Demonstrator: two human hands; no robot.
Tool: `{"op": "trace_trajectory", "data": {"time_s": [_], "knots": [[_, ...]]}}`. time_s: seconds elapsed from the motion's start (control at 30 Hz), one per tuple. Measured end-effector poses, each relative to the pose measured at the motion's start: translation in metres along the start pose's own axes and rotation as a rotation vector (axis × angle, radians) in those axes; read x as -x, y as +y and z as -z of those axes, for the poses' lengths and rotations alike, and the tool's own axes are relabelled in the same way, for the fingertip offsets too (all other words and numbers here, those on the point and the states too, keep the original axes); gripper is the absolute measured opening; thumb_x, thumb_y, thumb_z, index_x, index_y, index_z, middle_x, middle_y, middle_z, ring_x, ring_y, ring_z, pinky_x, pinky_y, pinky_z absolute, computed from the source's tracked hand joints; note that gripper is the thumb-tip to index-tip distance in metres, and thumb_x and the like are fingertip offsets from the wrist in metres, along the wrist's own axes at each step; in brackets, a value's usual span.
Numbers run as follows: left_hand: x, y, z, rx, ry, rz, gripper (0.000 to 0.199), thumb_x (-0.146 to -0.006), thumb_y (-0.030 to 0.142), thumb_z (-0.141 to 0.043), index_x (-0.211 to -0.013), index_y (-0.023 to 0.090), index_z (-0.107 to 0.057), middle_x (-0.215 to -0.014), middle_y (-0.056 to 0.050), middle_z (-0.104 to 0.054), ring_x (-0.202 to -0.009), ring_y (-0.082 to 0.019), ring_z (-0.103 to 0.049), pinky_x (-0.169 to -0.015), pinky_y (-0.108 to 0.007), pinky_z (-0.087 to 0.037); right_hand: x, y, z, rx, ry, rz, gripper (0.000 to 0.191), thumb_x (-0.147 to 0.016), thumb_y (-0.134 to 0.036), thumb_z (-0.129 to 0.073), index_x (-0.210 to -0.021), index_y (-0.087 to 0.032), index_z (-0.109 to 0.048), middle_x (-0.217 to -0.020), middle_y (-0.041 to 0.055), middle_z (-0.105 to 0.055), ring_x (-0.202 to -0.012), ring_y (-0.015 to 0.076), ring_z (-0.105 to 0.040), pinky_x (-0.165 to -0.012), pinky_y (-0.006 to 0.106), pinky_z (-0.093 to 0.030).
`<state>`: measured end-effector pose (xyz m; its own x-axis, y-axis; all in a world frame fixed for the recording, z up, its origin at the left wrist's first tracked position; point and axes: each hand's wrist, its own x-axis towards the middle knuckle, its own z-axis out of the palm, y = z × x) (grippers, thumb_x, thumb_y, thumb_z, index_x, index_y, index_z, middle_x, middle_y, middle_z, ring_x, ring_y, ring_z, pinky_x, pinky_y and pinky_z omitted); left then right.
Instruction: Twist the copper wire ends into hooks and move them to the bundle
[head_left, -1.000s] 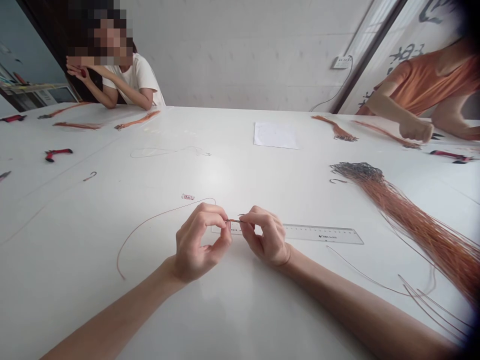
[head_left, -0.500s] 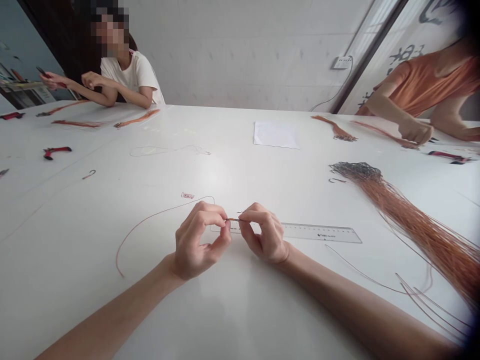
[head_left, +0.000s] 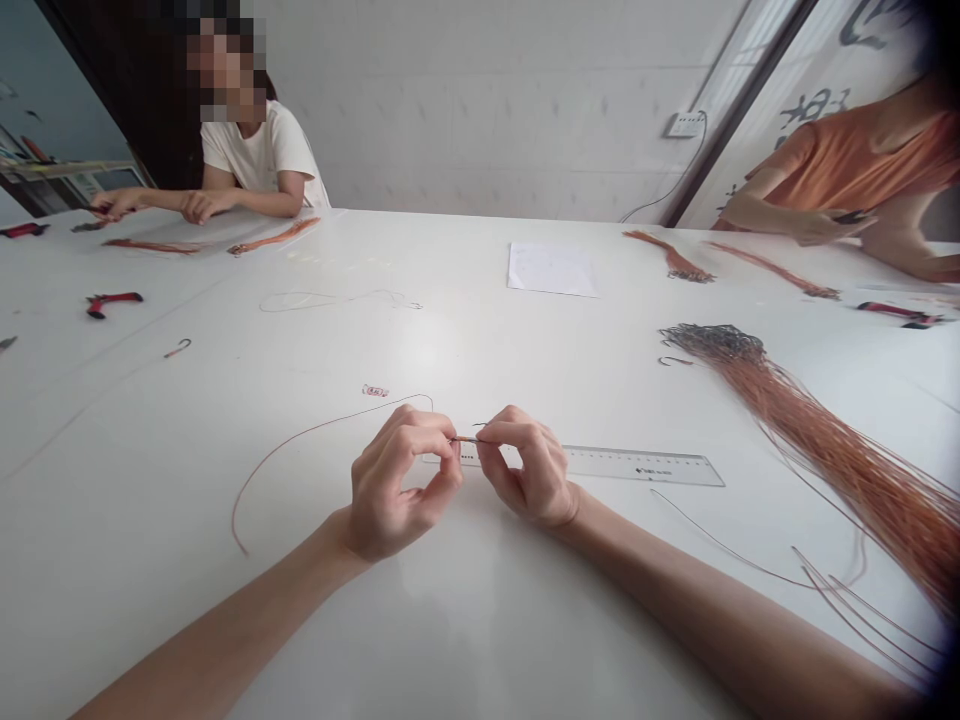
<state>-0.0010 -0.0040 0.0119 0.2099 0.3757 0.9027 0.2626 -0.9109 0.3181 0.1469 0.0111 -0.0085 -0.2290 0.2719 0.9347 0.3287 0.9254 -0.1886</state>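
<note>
My left hand (head_left: 405, 485) and my right hand (head_left: 529, 465) meet at the middle, each pinching one end of a small hook (head_left: 466, 439) with an orange-brown binding on its shank. The hook's dark tip shows just above my right fingertips. From my left fingers a thin reddish line (head_left: 259, 470) loops over the white table (head_left: 315, 640) to the left. A clear ruler (head_left: 637, 466) lies flat behind and under my right hand, its left end partly hidden by my fingers. A small printed label (head_left: 375, 391) rests beyond my left hand.
A large bundle of hooks with copper-coloured lines (head_left: 832, 430) spreads at the right. White paper (head_left: 551, 270) lies farther back. Red-handled pliers (head_left: 112, 303) and a loose hook (head_left: 178, 348) are at the left. Two people sit across, in a white shirt (head_left: 262, 150) and an orange shirt (head_left: 862, 170).
My hands have hardly moved; the line's bend by my left fingers has shifted slightly right. The left person's hands have lowered to the table, and the right person's hand has lifted off a bundle.
</note>
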Motion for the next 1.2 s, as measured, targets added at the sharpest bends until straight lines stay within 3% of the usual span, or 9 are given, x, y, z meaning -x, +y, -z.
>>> {"op": "trace_trajectory", "data": {"time_s": [1.2], "knots": [[0.0015,-0.0040,-0.0005,0.021,0.005,-0.021,0.027,-0.073,-0.007,-0.054,-0.084,0.015,-0.045,-0.072,0.001,-0.052,-0.067,-0.011,-0.055,-0.054,-0.025,-0.047,0.0025,0.0018,-0.0007,-0.019,0.006,-0.015,0.026,-0.077,0.005,-0.045,-0.087,-0.019,-0.043,-0.061,-0.0031,-0.043,-0.051,0.0083,-0.038,-0.044,0.021,-0.034]]}}
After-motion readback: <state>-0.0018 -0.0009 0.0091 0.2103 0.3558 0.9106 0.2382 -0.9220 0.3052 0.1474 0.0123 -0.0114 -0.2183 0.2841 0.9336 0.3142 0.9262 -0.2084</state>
